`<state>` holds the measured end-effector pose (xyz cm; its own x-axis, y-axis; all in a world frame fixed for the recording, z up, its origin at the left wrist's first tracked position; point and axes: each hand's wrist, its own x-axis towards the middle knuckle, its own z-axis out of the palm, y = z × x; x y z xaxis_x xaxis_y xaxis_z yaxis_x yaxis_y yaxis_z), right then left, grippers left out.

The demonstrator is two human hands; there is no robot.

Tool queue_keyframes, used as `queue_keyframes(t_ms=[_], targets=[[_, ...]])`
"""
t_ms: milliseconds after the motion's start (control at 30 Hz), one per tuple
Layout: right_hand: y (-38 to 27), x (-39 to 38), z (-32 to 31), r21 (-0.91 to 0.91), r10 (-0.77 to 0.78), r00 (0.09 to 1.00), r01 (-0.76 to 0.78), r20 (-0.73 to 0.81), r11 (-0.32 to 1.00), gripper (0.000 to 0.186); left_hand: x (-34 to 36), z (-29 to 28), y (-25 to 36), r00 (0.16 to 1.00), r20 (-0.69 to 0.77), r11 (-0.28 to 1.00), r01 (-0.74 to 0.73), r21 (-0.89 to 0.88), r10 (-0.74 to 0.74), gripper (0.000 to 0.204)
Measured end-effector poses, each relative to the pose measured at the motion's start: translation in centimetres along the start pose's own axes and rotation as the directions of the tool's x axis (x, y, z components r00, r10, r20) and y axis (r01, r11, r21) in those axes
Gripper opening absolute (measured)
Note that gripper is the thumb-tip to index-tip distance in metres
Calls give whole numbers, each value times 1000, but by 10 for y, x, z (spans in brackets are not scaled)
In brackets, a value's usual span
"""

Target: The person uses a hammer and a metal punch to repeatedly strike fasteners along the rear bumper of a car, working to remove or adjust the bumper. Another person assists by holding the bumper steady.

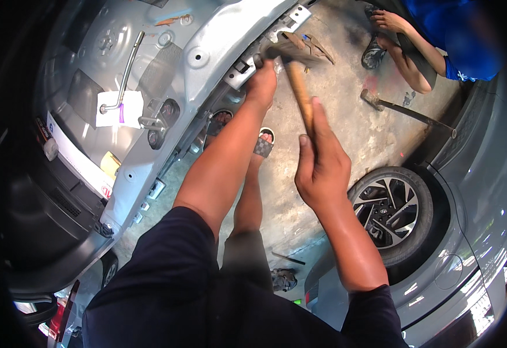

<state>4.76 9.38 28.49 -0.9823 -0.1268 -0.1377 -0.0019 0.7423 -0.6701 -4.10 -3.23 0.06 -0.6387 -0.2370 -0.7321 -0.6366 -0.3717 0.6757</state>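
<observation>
My right hand [326, 159] is closed round the wooden handle of a hammer [299, 87], thumb and forefinger lying along the wood. The hammer's dark head is smeared by motion, close above my left hand [261, 86]. That hand reaches to the outer edge of the grey car body panel [221, 37], next to a metal bracket [242, 71]. Its fingers are closed by a dark, round-ended piece [258, 60] whose kind I cannot make out, as the hand and hammer partly hide it.
A wheel wrench [129, 69] lies with a white paper inside the open car body. On the concrete floor [300, 191] rests a long-handled hammer [407, 109]. Another person in blue [462, 35] sits at the upper right. A grey car with a wheel [384, 211] stands at right.
</observation>
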Motion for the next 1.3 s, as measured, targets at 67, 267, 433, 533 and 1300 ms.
queue_keyframes(t_ms=[67,267,433,533,1300], targets=[[5,-4,3,3,-43,999,43,-18,999,64,3,-4,-14,1000,17,999,13,-34,-12,62],[5,-2,1,18,-60,998,60,9,998,65,5,3,-9,995,-7,952,-96,-290,98,56],[6,7,-1,-137,127,969,-99,212,986,67,-31,9,22,999,51,1000,-15,6,15,58],[-4,2,6,40,-28,1000,29,-11,999,65,-18,4,6,984,-53,971,-177,-159,170,65],[97,-103,3,809,566,629,-183,533,-559,43,-365,19,313,907,291,-374,-395,839,-304,41]])
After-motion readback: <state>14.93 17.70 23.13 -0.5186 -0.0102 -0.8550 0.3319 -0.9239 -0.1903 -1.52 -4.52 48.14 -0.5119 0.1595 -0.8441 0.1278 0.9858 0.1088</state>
